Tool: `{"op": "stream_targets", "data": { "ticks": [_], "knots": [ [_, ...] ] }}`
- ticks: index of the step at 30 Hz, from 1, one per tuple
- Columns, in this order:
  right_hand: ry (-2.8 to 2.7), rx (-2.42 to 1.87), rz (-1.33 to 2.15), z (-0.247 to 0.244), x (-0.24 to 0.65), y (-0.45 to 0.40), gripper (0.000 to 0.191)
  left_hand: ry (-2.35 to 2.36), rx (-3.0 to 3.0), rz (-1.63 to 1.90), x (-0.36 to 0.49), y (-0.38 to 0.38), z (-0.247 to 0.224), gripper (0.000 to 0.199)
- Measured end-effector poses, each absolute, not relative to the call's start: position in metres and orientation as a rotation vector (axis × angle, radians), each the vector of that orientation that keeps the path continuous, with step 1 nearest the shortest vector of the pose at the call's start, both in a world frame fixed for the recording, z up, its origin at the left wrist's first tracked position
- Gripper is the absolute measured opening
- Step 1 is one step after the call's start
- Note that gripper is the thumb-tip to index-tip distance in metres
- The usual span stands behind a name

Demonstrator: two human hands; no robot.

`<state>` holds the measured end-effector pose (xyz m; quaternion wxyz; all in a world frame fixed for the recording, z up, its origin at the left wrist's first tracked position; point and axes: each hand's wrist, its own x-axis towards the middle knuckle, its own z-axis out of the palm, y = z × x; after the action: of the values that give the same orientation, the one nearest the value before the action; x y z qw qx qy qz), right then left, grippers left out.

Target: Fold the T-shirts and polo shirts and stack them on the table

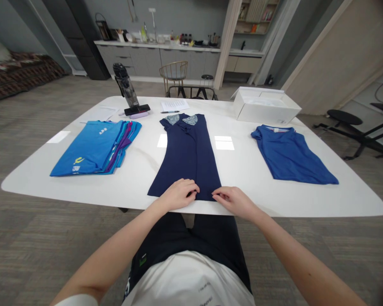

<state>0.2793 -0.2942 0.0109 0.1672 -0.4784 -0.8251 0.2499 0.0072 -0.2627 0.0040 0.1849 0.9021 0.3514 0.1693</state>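
Note:
A navy shirt (187,153) with grey patterned patches near the collar lies on the white table (137,187), its right part folded over in a long strip. My left hand (181,193) rests on its bottom edge, with the fingers curled and pinched at the fold's inner edge. At the lower right corner of the shirt, my right hand (232,199) pinches the hem between thumb and fingers. To the left lies a stack of folded blue and purple shirts (89,146). A single blue shirt (292,153), partly folded, is on the right.
A black handheld vacuum (127,89) stands at the back left beside a lilac object (139,115). Printed paper (175,104) and a pen (170,111) lie behind the navy shirt. An open white box (266,106) sits at the back right. Chairs (174,71) stand beyond the table.

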Motion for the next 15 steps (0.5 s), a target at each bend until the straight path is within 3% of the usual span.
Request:
{"op": "stream_targets", "data": {
  "ticks": [9,15],
  "knots": [
    [-2.324,-1.462,0.458,0.003,0.254,-0.195,0.02,1.551,2.567,0.515,0.011,-0.219,-0.005,0.027],
    [-2.283,-1.449,0.175,-0.011,0.226,-0.103,0.022,1.283,2.793,0.451,0.02,-0.204,-0.009,0.045]
  ]
}}
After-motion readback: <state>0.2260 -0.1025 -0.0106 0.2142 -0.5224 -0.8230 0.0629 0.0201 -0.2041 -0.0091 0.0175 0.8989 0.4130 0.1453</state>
